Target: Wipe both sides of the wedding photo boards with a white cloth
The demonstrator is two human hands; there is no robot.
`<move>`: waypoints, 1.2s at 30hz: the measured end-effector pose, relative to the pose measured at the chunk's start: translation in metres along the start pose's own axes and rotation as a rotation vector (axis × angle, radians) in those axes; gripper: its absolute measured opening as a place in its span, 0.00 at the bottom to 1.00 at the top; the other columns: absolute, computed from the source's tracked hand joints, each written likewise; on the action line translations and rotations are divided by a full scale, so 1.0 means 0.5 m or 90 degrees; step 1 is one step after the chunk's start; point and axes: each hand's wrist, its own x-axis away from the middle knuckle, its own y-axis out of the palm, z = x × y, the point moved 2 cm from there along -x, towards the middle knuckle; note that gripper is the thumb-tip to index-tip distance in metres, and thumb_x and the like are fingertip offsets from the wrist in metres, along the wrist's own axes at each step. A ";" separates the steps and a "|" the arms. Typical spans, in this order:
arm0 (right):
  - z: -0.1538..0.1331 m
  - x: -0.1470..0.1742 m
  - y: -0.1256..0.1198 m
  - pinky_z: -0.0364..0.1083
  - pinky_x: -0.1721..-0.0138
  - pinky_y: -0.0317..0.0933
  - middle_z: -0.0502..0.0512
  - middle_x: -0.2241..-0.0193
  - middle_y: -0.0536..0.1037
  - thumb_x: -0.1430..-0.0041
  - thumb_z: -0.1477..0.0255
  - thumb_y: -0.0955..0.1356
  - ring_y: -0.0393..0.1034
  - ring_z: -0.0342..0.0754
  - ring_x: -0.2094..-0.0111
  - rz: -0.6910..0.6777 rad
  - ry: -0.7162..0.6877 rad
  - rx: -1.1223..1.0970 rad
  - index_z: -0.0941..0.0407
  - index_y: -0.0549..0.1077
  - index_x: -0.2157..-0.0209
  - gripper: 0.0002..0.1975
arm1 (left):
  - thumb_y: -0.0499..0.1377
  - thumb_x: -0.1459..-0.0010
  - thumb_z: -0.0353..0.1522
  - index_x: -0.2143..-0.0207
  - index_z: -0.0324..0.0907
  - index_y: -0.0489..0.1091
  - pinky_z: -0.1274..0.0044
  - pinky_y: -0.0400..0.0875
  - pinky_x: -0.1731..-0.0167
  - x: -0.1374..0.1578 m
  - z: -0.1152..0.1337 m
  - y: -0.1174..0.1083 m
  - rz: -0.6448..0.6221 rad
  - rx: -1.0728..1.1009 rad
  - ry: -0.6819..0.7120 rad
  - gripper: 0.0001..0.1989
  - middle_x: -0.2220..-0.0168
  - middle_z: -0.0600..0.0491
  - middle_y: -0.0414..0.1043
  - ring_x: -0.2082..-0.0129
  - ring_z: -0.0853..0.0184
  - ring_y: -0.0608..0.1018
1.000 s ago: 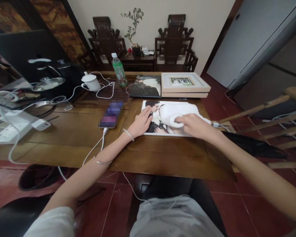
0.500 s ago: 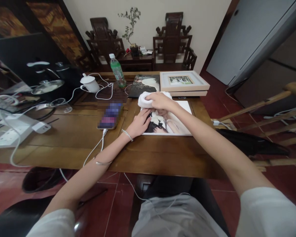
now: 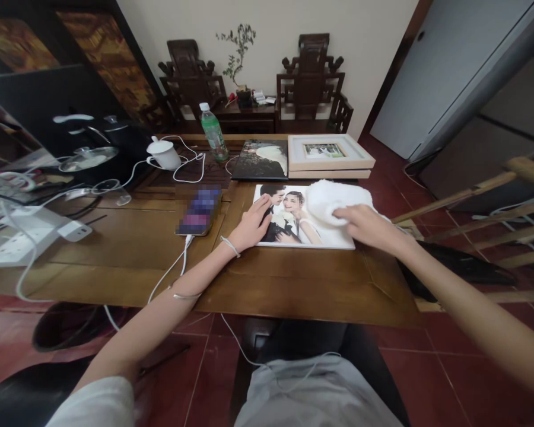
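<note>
In the head view, the left hand (image 3: 250,226) lies flat with fingers extended on the left edge of a couple's portrait print (image 3: 309,234), which lies on the wooden tabletop (image 3: 289,281). The right hand (image 3: 365,226) grips a fluffy white cloth (image 3: 331,198), perhaps a towel, over the print's right part. Behind the print sit a dark photo panel (image 3: 260,161) and, just beside it, a pale wooden picture frame (image 3: 327,174).

No legible text, bottle label (image 3: 214,137) too small, phone screen (image 3: 200,210) pixelated
</note>
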 end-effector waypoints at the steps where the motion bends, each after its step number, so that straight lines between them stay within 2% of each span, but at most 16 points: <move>1: -0.020 0.032 0.011 0.55 0.48 0.63 0.62 0.59 0.80 0.55 0.85 0.58 0.73 0.58 0.52 0.005 -0.016 0.009 0.57 0.77 0.57 0.26 | 0.46 0.32 0.37 0.35 0.38 0.57 0.61 0.51 0.32 0.000 0.000 0.000 -0.001 -0.002 -0.001 0.26 0.31 0.42 0.53 0.30 0.58 0.55; 2: -0.040 0.063 0.021 0.59 0.42 0.59 0.63 0.54 0.79 0.55 0.86 0.58 0.70 0.59 0.45 0.008 -0.041 0.012 0.56 0.77 0.57 0.27 | 0.46 0.32 0.37 0.35 0.38 0.57 0.61 0.51 0.32 0.000 0.001 0.000 -0.002 -0.005 -0.003 0.26 0.31 0.42 0.53 0.30 0.58 0.55; 4: -0.078 0.116 0.036 0.62 0.36 0.53 0.62 0.49 0.77 0.55 0.86 0.58 0.62 0.59 0.37 -0.009 -0.081 0.003 0.53 0.77 0.58 0.27 | 0.46 0.32 0.36 0.35 0.38 0.57 0.60 0.50 0.32 0.001 0.003 -0.001 -0.003 -0.011 -0.004 0.26 0.31 0.42 0.53 0.30 0.58 0.54; 6: -0.104 0.145 0.039 0.61 0.35 0.51 0.58 0.47 0.77 0.56 0.87 0.59 0.58 0.58 0.35 -0.030 -0.099 0.001 0.50 0.77 0.60 0.27 | 0.46 0.32 0.36 0.35 0.37 0.57 0.61 0.49 0.32 0.001 0.005 -0.001 -0.008 -0.017 -0.003 0.26 0.31 0.41 0.53 0.30 0.58 0.54; 8: -0.114 0.143 0.034 0.59 0.35 0.54 0.56 0.48 0.77 0.56 0.88 0.59 0.60 0.58 0.36 -0.039 -0.099 0.005 0.48 0.77 0.61 0.27 | 0.45 0.32 0.36 0.35 0.36 0.56 0.61 0.49 0.32 0.001 0.005 -0.002 -0.014 -0.022 -0.005 0.26 0.31 0.41 0.53 0.30 0.58 0.54; 10: -0.107 0.108 0.023 0.57 0.39 0.58 0.59 0.51 0.78 0.55 0.88 0.59 0.64 0.59 0.39 -0.028 -0.092 0.006 0.50 0.77 0.61 0.26 | 0.46 0.32 0.36 0.35 0.37 0.56 0.61 0.50 0.32 0.001 0.005 -0.003 -0.021 -0.024 -0.007 0.26 0.31 0.41 0.52 0.30 0.58 0.54; 13: -0.068 0.017 0.007 0.54 0.50 0.64 0.64 0.57 0.79 0.55 0.87 0.59 0.73 0.60 0.49 -0.001 -0.072 0.007 0.57 0.77 0.59 0.25 | 0.45 0.32 0.37 0.35 0.36 0.57 0.60 0.51 0.33 0.000 0.003 -0.006 -0.028 -0.021 -0.004 0.26 0.31 0.41 0.52 0.30 0.58 0.54; 15: -0.030 -0.049 0.000 0.50 0.56 0.64 0.60 0.61 0.80 0.56 0.86 0.58 0.75 0.57 0.57 0.012 -0.064 -0.007 0.57 0.77 0.57 0.27 | 0.46 0.32 0.37 0.35 0.37 0.57 0.61 0.52 0.33 0.000 0.003 -0.008 -0.029 -0.018 -0.001 0.26 0.31 0.41 0.52 0.30 0.58 0.54; 18: 0.023 -0.128 -0.007 0.48 0.59 0.61 0.58 0.62 0.81 0.56 0.84 0.58 0.73 0.55 0.59 0.053 -0.060 -0.042 0.57 0.77 0.57 0.26 | 0.46 0.32 0.37 0.35 0.39 0.57 0.62 0.50 0.32 0.002 0.004 -0.009 -0.025 -0.013 0.002 0.26 0.31 0.43 0.53 0.30 0.60 0.54; 21: 0.050 -0.159 -0.006 0.48 0.58 0.61 0.58 0.60 0.81 0.56 0.83 0.58 0.73 0.57 0.57 0.083 -0.046 -0.057 0.58 0.78 0.57 0.27 | 0.46 0.31 0.37 0.35 0.36 0.57 0.63 0.49 0.32 0.003 0.008 -0.010 -0.027 -0.012 -0.004 0.26 0.31 0.41 0.52 0.30 0.60 0.53; 23: 0.044 -0.146 0.001 0.49 0.56 0.62 0.59 0.58 0.81 0.56 0.83 0.58 0.73 0.57 0.55 0.087 -0.046 -0.054 0.58 0.78 0.55 0.28 | 0.46 0.31 0.37 0.35 0.35 0.57 0.62 0.49 0.32 0.003 0.011 -0.010 -0.029 -0.013 -0.012 0.26 0.31 0.40 0.51 0.29 0.59 0.53; 26: 0.004 -0.079 0.017 0.56 0.47 0.62 0.62 0.54 0.80 0.55 0.85 0.59 0.72 0.60 0.49 0.085 -0.046 -0.033 0.58 0.78 0.54 0.29 | 0.45 0.31 0.36 0.35 0.36 0.57 0.61 0.50 0.32 0.003 0.014 -0.008 -0.029 -0.012 -0.021 0.26 0.31 0.41 0.51 0.29 0.59 0.53; 29: -0.053 0.021 0.038 0.63 0.37 0.52 0.68 0.49 0.77 0.56 0.88 0.59 0.62 0.62 0.38 0.060 -0.051 -0.006 0.58 0.78 0.55 0.29 | 0.46 0.32 0.36 0.34 0.37 0.56 0.60 0.50 0.32 0.003 0.015 -0.006 -0.026 -0.013 -0.026 0.26 0.30 0.41 0.51 0.29 0.58 0.53; 33: -0.109 0.127 0.056 0.64 0.33 0.47 0.61 0.46 0.75 0.55 0.87 0.59 0.53 0.60 0.33 -0.009 -0.086 -0.007 0.49 0.79 0.58 0.29 | 0.46 0.32 0.35 0.34 0.37 0.55 0.58 0.51 0.33 0.003 0.014 -0.004 -0.030 -0.020 -0.036 0.26 0.30 0.41 0.50 0.29 0.56 0.53; 36: -0.120 0.130 0.050 0.63 0.34 0.49 0.60 0.47 0.76 0.55 0.86 0.59 0.55 0.60 0.34 -0.022 -0.089 -0.014 0.49 0.79 0.58 0.29 | 0.45 0.32 0.35 0.34 0.37 0.55 0.58 0.51 0.33 0.002 0.014 -0.004 -0.032 -0.028 -0.031 0.26 0.30 0.41 0.50 0.29 0.56 0.53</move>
